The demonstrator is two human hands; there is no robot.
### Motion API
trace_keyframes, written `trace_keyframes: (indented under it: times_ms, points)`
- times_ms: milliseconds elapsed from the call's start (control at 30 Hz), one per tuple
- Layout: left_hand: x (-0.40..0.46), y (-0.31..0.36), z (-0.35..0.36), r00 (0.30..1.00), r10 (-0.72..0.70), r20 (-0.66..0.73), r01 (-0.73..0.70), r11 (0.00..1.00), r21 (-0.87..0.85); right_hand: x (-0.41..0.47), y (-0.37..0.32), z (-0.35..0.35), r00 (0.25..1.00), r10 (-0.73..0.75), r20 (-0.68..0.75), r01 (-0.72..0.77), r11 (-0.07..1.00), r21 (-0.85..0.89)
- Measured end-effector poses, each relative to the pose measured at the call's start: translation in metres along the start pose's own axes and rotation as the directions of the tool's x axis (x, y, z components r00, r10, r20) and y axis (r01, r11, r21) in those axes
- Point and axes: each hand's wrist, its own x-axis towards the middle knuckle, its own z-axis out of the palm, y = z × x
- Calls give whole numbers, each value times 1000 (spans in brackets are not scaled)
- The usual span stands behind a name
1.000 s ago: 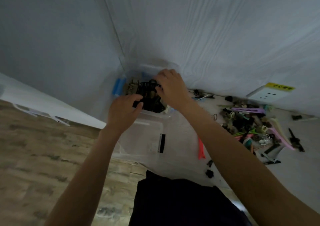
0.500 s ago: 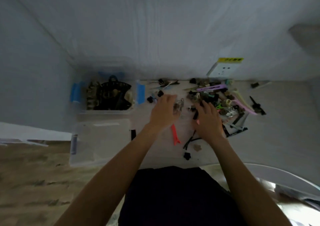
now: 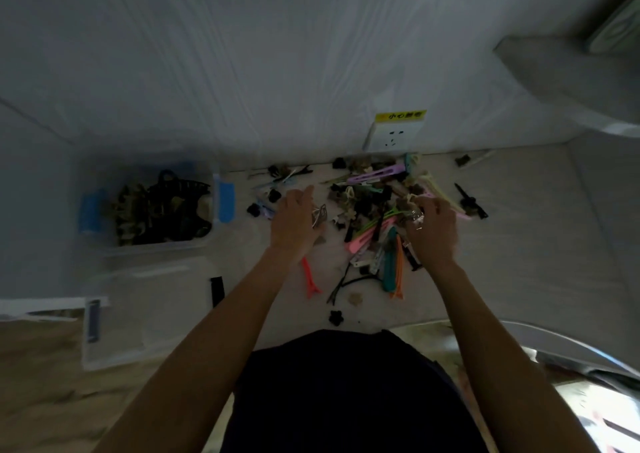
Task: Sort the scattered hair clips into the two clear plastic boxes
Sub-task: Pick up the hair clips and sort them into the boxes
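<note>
A heap of mixed hair clips [image 3: 375, 217] lies on the white surface below a wall socket. The far clear box [image 3: 213, 234], with blue latches, holds several dark claw clips. A second clear box [image 3: 145, 310] sits nearer me and looks almost bare inside. My left hand [image 3: 294, 225] hovers at the heap's left edge, fingers around a clear shiny clip [image 3: 319, 215]. At the heap's right side my right hand [image 3: 433, 232] pinches a clear claw clip [image 3: 415, 217].
A red clip [image 3: 309, 279], a black clip [image 3: 336, 317] and a black bar clip [image 3: 217, 291] lie loose near me. The wall socket [image 3: 393, 133] with a yellow label stands behind the heap. Wooden floor shows at the left, and my dark lap [image 3: 346, 393] is below.
Both hands left the far box of dark clips and moved right to the heap. Each hand has picked up a clear clip. The view swung to the right.
</note>
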Motion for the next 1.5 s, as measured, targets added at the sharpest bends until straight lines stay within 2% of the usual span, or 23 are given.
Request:
trace_keyframes:
  times_ms: [67,200,267,367,433,500,567,633,700,800,933,1133,1200,1300,1367,1500]
  points:
    - [3,3,-1,1000,-10,-1,10,1000,9,8,0,2,997,8,71,-6,999,-32]
    - [0,5,-8,998,-8,-67,4,997,-74,11,-5,-1,1000,2,-23,-1,1000,14]
    - [-5,7,-15,990,7,-140,-33,983,-179,8,-11,-6,995,13,-95,-8,998,59]
    - [-11,11,-27,969,44,-242,-124,936,-329,0,-28,-16,965,-129,-229,147,987,63]
    - [-17,15,-37,960,62,-275,-172,902,-397,-6,-44,-23,955,-173,-241,218,960,177]
    - [-23,18,-48,949,62,-309,-205,868,-453,-10,-58,-26,982,-136,-134,178,906,383]
    - [-31,20,-62,948,18,-317,-200,809,-553,-12,-72,-25,998,-62,23,37,810,586]
    - [-37,17,-78,950,-13,-312,-205,728,-654,-16,-86,-24,978,23,206,-181,580,794]
    - [-43,7,-96,934,-19,-356,-247,687,-684,-20,-99,-25,943,17,332,-311,396,864]
    - [-51,-20,-130,893,-47,-448,-300,681,-668,-22,-119,-27,919,-55,390,-354,318,880]
    - [-60,-79,-162,868,-163,-468,-262,652,-712,-20,-160,-26,909,-169,381,-304,359,883]
    - [-76,-149,-161,829,-408,-384,44,731,-681,-22,-231,-20,871,-330,363,-177,479,860]
    - [-81,-160,-156,859,-357,-367,89,809,-580,-24,-255,-14,846,-389,365,-138,501,855]
    - [-83,-171,-143,953,-141,-268,48,945,-325,-24,-282,-2,807,-484,339,-13,560,829]
    - [-81,-176,-136,975,-76,-207,16,961,-276,-21,-293,4,789,-540,294,118,602,790]
    - [-75,-185,-143,962,-57,-269,4,981,-193,-14,-311,19,764,-641,74,478,639,603]
